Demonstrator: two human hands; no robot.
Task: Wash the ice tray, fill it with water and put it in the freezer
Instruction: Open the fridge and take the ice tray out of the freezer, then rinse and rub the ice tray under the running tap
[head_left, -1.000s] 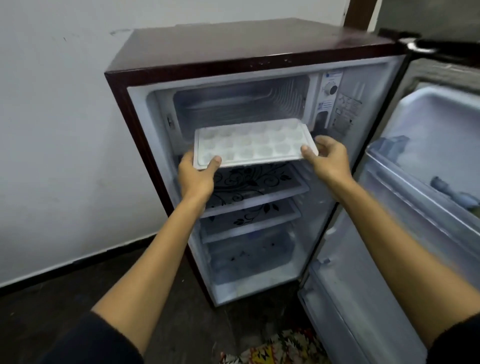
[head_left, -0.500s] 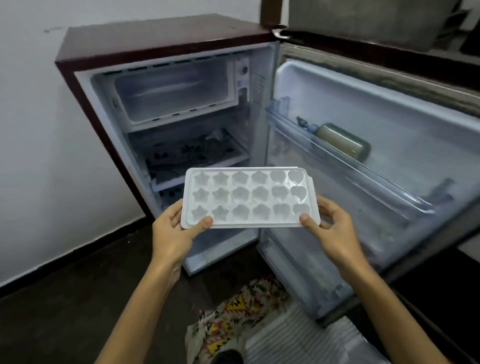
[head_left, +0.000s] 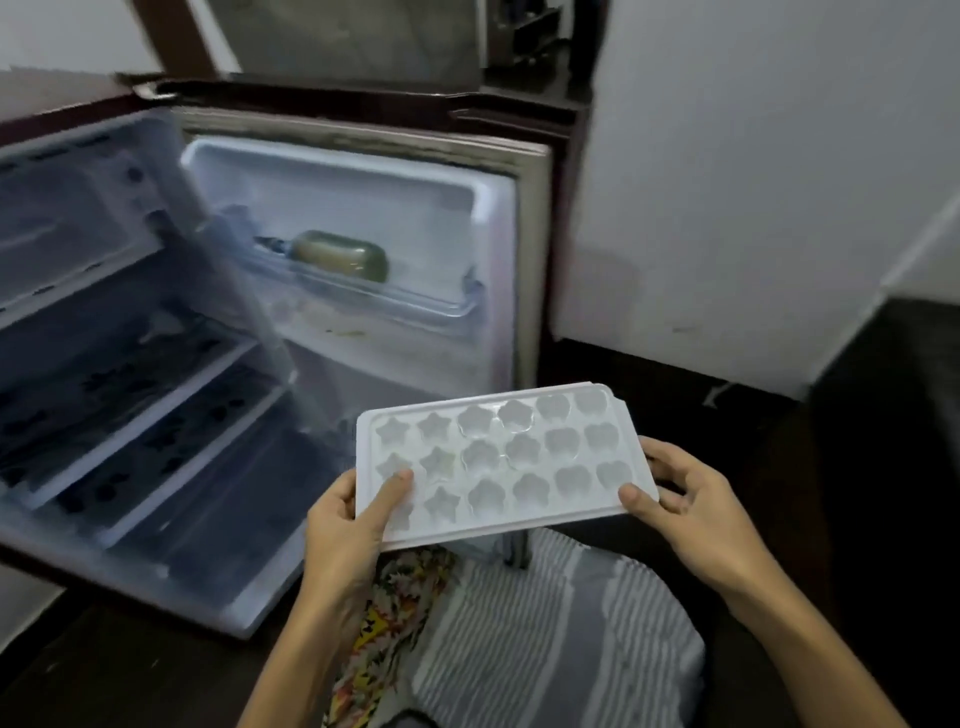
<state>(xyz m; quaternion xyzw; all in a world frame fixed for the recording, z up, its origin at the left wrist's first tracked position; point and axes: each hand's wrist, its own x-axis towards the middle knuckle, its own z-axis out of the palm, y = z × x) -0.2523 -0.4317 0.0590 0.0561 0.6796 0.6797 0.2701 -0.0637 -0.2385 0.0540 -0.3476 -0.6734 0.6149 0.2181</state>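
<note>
Two shelves with a dark flower print (head_left: 156, 410) lay one under the other inside the open fridge (head_left: 119, 332) at the left, its body blurred. Its door (head_left: 363, 249) stood swung wide, and one greenish bottle (head_left: 340, 255) lay on its side in the upper door rack. In front of the door's lower edge, clear of the fridge, one white ice tray (head_left: 498, 462) was held nearly level in the air, tilted slightly down toward the person. It was a rectangular plastic tray with a raised rim and eighteen moulds in three rows of six: the left moulds star-shaped, the middle ones flower-like, the right ones rounded like hearts. Whether the moulds held ice or water could not be told. The left hand (head_left: 348, 525) gripped the tray's left short edge, thumb on top across the moulds and fingers curled beneath. The right hand (head_left: 691, 509) clamped the right short edge, thumb on the near right corner, fingers bent behind the rim. Below the tray lay one patterned cloth (head_left: 395, 613) and one grey striped cloth (head_left: 550, 639) over the dark floor (head_left: 727, 395).
</note>
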